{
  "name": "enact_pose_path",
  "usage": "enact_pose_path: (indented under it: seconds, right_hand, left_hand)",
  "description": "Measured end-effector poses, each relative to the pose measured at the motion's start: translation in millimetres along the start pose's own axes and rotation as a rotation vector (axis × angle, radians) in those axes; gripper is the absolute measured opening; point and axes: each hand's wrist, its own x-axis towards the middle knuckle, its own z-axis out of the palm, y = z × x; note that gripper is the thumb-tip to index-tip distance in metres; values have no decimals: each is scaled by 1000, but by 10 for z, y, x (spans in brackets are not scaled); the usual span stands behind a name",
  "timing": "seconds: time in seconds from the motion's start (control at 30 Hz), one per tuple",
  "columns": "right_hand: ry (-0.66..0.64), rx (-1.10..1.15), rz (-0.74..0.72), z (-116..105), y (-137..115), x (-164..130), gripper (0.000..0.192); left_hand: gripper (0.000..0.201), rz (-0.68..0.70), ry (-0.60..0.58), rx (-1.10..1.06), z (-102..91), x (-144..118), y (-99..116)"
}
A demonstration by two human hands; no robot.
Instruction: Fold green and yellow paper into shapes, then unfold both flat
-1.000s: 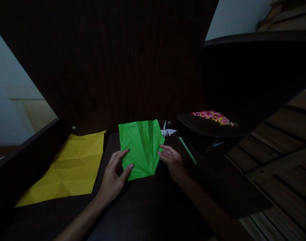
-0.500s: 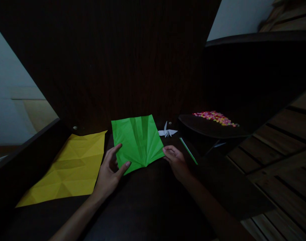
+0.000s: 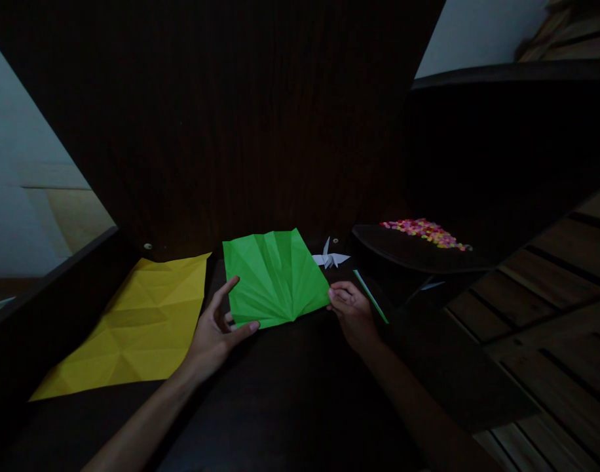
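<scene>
A creased green paper sheet [image 3: 274,278] lies on the dark table [image 3: 290,393], its folds fanning out from the near edge. My left hand [image 3: 216,331] grips its near left corner, thumb on top and index finger along the left edge. At the sheet's right corner, my right hand [image 3: 352,311] pinches the edge with curled fingers.
A creased yellow sheet [image 3: 133,324] lies flat to the left. A small white paper crane [image 3: 330,257] stands behind the green sheet. A green strip [image 3: 371,296] lies at the right. A dark tray [image 3: 418,252] holds several small colourful pieces [image 3: 425,233]. A dark wall panel rises behind.
The green sheet has turned clockwise and flattened, so its pointed near corner swung right. Both hands followed its edges; my right hand's fingers closed onto the right corner.
</scene>
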Motion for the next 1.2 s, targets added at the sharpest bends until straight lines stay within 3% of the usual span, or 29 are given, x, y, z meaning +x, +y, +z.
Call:
enact_pose_path:
  seconds: [0.27,0.47,0.67,0.9,0.97,1.07,1.13,1.2]
  right_hand:
    - [-17,54,-36,0,-4,-12,38]
    - [-63,65,-19,3,4,-1,39]
    - [-56,-67,-66,-15,2,38,36]
    - [-204,-326,-95,-43,96,56,28]
    - [-231,-373,-87,-60,130,42,25]
    - [-247,-450,-103,-113,128,12,21]
    - [-224,-570,-188,-149,69,-15,16]
    - [-177,-793,-362,-153,-39,-48,10]
  left_hand:
    - [110,-3,-70,-55,-65,45,-47]
    - [118,-142,-53,-161,-56,52,-41]
    - [113,-139,-21,-78,-74,75,-58]
    - [102,-177,-29,143,-118,120,-209]
    - [90,-78,-15,328,-141,153,-259]
    - [67,161,126,570,-170,209,-263]
    - [58,268,202,635,-165,232,-197]
    - [49,431,222,753,-120,240,-76]
